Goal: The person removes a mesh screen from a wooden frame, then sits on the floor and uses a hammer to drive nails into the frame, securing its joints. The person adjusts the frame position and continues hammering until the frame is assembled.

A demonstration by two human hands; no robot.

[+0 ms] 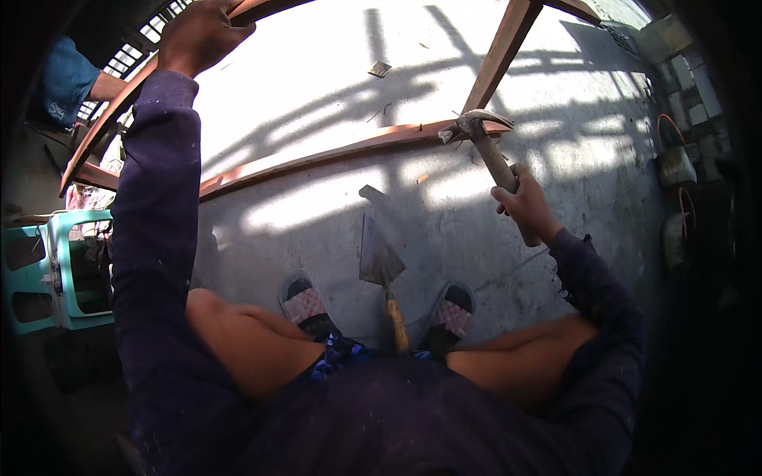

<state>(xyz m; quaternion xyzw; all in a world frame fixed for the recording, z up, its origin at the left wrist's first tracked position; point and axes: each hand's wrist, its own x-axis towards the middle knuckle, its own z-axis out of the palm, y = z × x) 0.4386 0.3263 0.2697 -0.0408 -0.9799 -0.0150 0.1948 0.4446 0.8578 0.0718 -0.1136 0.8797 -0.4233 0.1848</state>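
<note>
My right hand (527,205) is wrapped round the handle of a claw hammer (494,156). The hammer's head is level with a long wooden strip (317,163) lying across the concrete; whether it touches the wood I cannot tell. Up at the far left, my left hand (200,38) is closed on a wooden beam (270,9), its fingers partly hidden. Another wooden piece (502,59) runs from the strip toward the far edge. Small nails seem to stick up from the strip near the hammer. Between my feet lies a trowel (382,258) with a wooden handle.
At the left stands a turquoise plastic stool (83,270). Beyond it is another person's arm in a blue sleeve (67,83). Two buckets with wire handles (676,168) stand at the right, near stacked blocks (690,83). A small flat scrap (379,70) lies on the sunlit concrete floor (317,87).
</note>
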